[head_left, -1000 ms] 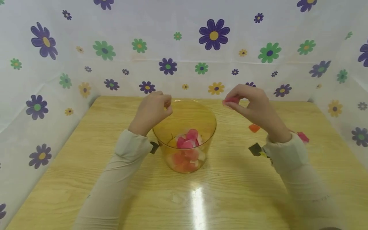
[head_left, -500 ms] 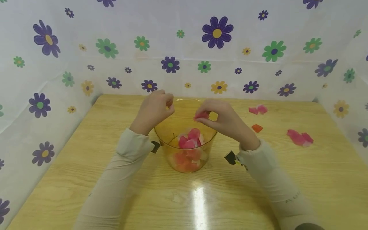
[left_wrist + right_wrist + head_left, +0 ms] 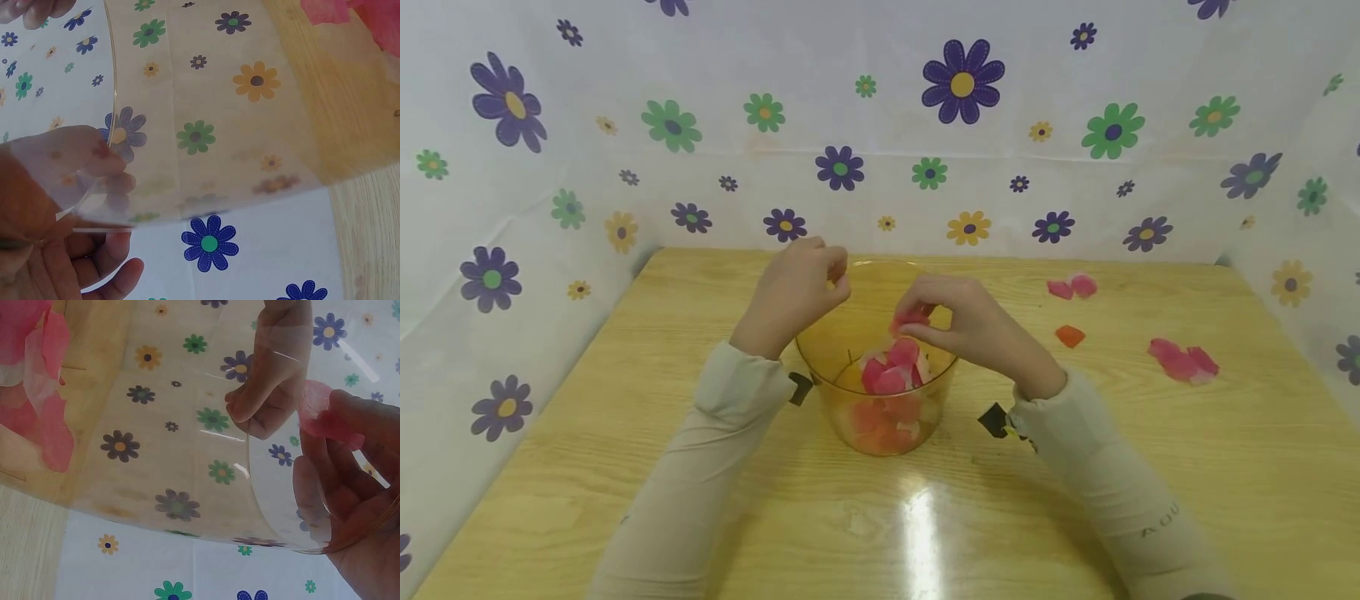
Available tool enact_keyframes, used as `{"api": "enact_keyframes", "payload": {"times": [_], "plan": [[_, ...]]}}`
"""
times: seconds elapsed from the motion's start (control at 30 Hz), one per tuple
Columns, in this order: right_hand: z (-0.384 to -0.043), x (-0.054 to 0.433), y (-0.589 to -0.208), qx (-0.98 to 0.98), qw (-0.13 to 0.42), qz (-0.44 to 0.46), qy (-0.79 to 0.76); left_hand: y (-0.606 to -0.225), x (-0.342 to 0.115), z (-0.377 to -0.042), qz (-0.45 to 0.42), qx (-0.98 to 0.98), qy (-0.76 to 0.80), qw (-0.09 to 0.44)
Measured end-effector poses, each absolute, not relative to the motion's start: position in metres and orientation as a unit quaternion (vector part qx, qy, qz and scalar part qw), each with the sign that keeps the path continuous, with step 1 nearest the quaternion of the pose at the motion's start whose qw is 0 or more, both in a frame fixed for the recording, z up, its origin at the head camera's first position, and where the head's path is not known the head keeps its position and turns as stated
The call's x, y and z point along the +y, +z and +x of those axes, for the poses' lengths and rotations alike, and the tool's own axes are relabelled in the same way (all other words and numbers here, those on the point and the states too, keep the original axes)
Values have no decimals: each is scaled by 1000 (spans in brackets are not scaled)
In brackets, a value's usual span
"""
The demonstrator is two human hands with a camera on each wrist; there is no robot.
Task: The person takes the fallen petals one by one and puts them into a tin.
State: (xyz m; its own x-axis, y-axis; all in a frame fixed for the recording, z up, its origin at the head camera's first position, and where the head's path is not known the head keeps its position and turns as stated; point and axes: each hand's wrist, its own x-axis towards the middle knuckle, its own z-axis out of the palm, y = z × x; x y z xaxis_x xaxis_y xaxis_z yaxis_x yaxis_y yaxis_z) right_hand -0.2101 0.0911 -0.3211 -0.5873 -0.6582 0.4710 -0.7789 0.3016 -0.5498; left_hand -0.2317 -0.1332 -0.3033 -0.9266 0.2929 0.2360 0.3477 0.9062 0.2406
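A see-through amber plastic bucket (image 3: pixel 880 287) stands on the table, with pink, white and orange petals (image 3: pixel 891 375) piled inside. At its left rim my left hand (image 3: pixel 793 292) grips the edge; in the left wrist view the thumb and fingers of this left hand (image 3: pixel 62 181) lie on either side of the clear wall. Over the opening, my right hand (image 3: pixel 973 329) pinches a pink petal (image 3: pixel 910 322) between thumb and fingers, close above the pile. The right wrist view shows the same petal (image 3: pixel 315 409) at the fingertips, near the bucket's rim.
On the table to the right lie two pink petals (image 3: pixel 1072 286), an orange petal (image 3: pixel 1070 336) and a cluster of pink petals (image 3: pixel 1182 361). A white cloth with printed flowers (image 3: pixel 880 125) closes off the back and both sides.
My right hand has moved left and down from beside the bucket to over its opening, carrying the pink petal. The left hand has stayed at the rim.
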Motion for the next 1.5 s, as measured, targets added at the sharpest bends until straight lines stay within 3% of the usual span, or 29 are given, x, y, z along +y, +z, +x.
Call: {"api": "enact_keyframes", "payload": {"times": [0.4,0.87,1.2,1.5], "plan": [[-209,95,-314,-817,80,428,378,-299,-128,-239,-185,-967,-140,109],[-207,87,-323,-810,80,430,390,-305,-141,-234,-174,-972,-141,77],[-227,164,-310,-858,133,317,382,-306,-135,-232,-170,-971,-151,80],[-266,244,-356,-943,-41,216,251,-305,-132,-234,-176,-968,-153,92]]}}
